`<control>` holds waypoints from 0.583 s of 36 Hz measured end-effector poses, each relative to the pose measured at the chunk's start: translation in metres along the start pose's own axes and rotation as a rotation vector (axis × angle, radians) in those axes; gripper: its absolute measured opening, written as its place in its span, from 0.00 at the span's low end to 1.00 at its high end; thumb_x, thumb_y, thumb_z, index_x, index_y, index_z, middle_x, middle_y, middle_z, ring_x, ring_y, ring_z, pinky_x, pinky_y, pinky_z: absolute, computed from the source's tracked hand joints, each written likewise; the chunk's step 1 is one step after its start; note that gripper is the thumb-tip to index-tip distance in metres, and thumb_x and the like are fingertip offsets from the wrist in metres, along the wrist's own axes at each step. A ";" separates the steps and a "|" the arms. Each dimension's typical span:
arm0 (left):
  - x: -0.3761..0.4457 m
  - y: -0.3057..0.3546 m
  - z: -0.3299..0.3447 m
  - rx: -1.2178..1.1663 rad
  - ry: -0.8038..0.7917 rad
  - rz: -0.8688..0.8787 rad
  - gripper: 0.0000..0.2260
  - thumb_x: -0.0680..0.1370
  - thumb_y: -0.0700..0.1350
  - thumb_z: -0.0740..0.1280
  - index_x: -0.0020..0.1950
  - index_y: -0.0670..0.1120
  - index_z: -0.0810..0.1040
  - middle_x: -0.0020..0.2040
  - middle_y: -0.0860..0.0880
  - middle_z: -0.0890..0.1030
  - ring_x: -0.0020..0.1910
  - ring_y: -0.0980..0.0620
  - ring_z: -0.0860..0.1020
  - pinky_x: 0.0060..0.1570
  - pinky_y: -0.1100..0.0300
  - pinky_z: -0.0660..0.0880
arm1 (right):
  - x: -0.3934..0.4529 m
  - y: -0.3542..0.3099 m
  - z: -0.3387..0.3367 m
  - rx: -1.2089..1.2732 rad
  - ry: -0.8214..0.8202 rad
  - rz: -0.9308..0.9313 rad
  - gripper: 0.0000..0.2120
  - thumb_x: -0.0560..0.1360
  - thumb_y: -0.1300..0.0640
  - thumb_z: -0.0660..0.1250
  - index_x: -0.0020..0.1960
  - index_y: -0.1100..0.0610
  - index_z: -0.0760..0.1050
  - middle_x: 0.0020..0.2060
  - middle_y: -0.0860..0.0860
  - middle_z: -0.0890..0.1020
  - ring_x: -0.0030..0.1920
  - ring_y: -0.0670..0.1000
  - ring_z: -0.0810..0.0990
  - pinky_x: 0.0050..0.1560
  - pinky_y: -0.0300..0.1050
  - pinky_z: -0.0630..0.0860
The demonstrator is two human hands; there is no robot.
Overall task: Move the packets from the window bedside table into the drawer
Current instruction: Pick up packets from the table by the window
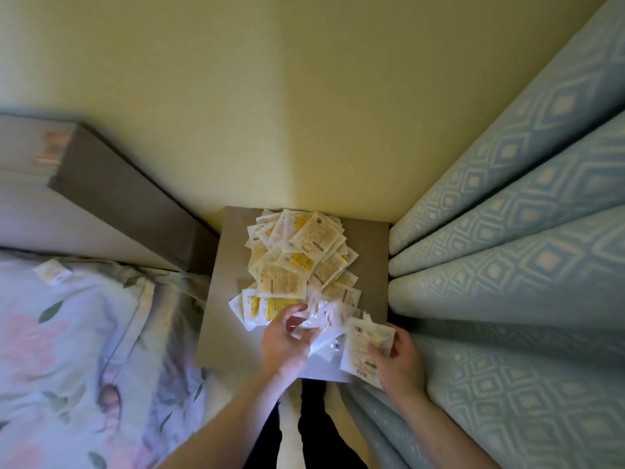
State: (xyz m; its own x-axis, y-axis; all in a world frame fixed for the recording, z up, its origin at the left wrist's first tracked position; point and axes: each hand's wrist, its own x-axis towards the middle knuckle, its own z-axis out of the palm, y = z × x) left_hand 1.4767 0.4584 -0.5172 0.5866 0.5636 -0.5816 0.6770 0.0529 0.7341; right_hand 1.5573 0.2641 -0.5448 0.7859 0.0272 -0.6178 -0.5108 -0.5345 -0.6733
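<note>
A heap of several white and yellow packets (301, 255) lies on the grey-brown bedside table (223, 299), spread from its back edge to its front. My left hand (285, 343) is at the heap's near edge, its fingers curled round blurred clear packets (324, 324). My right hand (400, 360) holds a small stack of white packets (367, 346) at the table's front right corner. No drawer shows in this view.
A blue curtain (507, 265) with a diamond pattern hangs close along the table's right side. A bed with floral bedding (67, 350) and a grey headboard (118, 198) lies to the left; one packet (52, 270) rests on it. A yellow wall (270, 113) stands behind.
</note>
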 end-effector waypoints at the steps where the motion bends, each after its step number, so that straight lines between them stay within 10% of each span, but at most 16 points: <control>1: -0.011 0.001 -0.009 -0.001 0.013 0.008 0.16 0.71 0.44 0.79 0.56 0.54 0.81 0.46 0.54 0.85 0.43 0.65 0.81 0.42 0.75 0.73 | -0.008 -0.009 -0.002 -0.032 -0.017 -0.021 0.17 0.72 0.65 0.75 0.58 0.53 0.78 0.50 0.49 0.86 0.49 0.50 0.85 0.48 0.48 0.81; 9: -0.096 -0.007 -0.092 0.114 0.192 -0.043 0.02 0.72 0.50 0.75 0.43 0.56 0.85 0.33 0.65 0.81 0.37 0.66 0.79 0.36 0.66 0.70 | -0.068 -0.068 -0.007 -0.278 -0.158 -0.196 0.07 0.73 0.61 0.76 0.50 0.54 0.84 0.40 0.46 0.85 0.43 0.48 0.84 0.39 0.37 0.75; 13: -0.140 -0.024 -0.129 0.087 0.339 -0.015 0.11 0.71 0.60 0.73 0.31 0.60 0.78 0.31 0.62 0.78 0.35 0.62 0.76 0.33 0.66 0.66 | -0.110 -0.090 0.004 -0.339 -0.267 -0.268 0.06 0.74 0.59 0.75 0.46 0.49 0.82 0.37 0.44 0.83 0.41 0.47 0.82 0.36 0.35 0.74; 17: -0.185 -0.058 -0.167 0.026 0.451 -0.092 0.05 0.72 0.53 0.76 0.37 0.58 0.83 0.36 0.58 0.83 0.39 0.59 0.80 0.41 0.54 0.78 | -0.160 -0.099 0.032 -0.432 -0.385 -0.362 0.11 0.74 0.60 0.74 0.37 0.47 0.79 0.32 0.45 0.82 0.37 0.46 0.80 0.34 0.32 0.72; 21: -0.243 -0.090 -0.198 -0.029 0.586 -0.099 0.08 0.71 0.43 0.78 0.36 0.54 0.84 0.36 0.61 0.81 0.41 0.63 0.78 0.41 0.72 0.70 | -0.216 -0.102 0.067 -0.543 -0.592 -0.468 0.06 0.75 0.55 0.75 0.43 0.45 0.82 0.36 0.43 0.85 0.40 0.44 0.83 0.40 0.41 0.80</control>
State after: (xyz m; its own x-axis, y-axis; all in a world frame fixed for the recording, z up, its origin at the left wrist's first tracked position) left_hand 1.1856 0.4800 -0.3724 0.1724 0.9153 -0.3639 0.6987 0.1467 0.7002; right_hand 1.4159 0.3698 -0.3698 0.4886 0.6868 -0.5382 0.1639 -0.6781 -0.7165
